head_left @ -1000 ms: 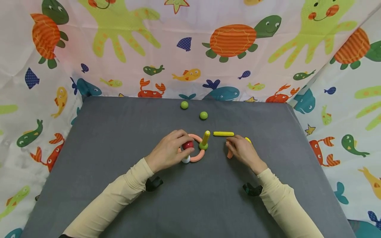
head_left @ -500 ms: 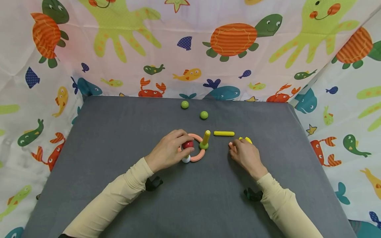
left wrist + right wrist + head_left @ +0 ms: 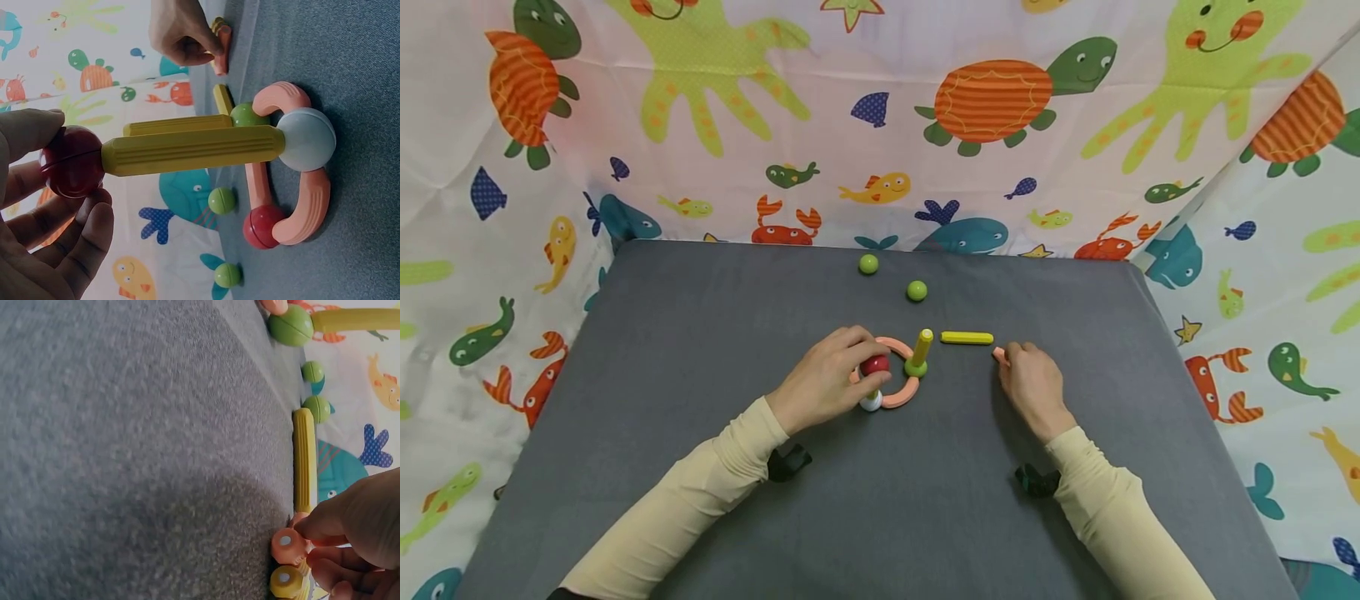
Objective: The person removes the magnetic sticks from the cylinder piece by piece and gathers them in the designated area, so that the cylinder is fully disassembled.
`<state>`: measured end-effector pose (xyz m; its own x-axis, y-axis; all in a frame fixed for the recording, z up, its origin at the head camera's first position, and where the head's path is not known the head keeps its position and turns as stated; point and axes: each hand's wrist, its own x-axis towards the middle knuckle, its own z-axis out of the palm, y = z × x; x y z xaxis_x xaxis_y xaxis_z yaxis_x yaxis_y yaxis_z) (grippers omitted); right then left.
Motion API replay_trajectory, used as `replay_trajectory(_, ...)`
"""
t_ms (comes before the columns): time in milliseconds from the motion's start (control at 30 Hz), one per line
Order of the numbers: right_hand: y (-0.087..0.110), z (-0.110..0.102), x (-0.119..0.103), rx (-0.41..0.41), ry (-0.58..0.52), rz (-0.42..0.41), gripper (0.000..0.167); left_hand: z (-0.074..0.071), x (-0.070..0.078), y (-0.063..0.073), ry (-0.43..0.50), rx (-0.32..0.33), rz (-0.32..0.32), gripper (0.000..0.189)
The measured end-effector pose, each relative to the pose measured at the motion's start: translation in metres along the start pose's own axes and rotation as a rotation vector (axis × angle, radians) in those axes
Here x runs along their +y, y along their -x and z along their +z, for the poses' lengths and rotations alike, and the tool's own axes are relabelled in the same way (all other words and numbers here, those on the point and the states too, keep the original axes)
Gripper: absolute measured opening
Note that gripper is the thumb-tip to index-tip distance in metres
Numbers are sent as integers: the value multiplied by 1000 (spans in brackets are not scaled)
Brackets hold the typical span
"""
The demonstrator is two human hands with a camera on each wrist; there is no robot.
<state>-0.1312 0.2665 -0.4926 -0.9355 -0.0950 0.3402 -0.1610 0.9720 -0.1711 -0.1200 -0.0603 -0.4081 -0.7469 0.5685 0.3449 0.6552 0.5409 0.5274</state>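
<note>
1 pink piece (image 3: 289, 547) is low at the counter (image 3: 880, 500), in the right hand (image 3: 1032, 385), whose grip is narrowed to a pinch; 1 end faces the right wrist camera, the rest hidden. A yellow piece (image 3: 286, 581) is just beside it. Leftward come a yellow stick (image 3: 967, 337), then the ring (image 3: 901, 395). Nearer that, the left hand (image 3: 826, 375) pinches a red ball (image 3: 72, 161) atop an upright stick (image 3: 194, 150).

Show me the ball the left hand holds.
The upper red ball, pinched in the left hand. It alone tops a yellow stick; the other red ball is part of the pink ring.
</note>
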Motion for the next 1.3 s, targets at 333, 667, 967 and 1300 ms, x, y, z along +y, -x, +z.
replay_trajectory(333,0,-28,-49,-34,-347,-102,6,-1,0,1,26,-36,-71,35)
replay_trajectory(667,8,-9,-133,-313,-593,-240,24,-3,-6,3,80,-44,-112,36)
replay_trajectory(967,14,12,-146,-230,-552,-231,24,16,-65,-5,23,-82,-263,33)
replay_trajectory(1300,19,19,-150,-182,-461,-216,22,51,-94,-20,-84,-301,-87,33)
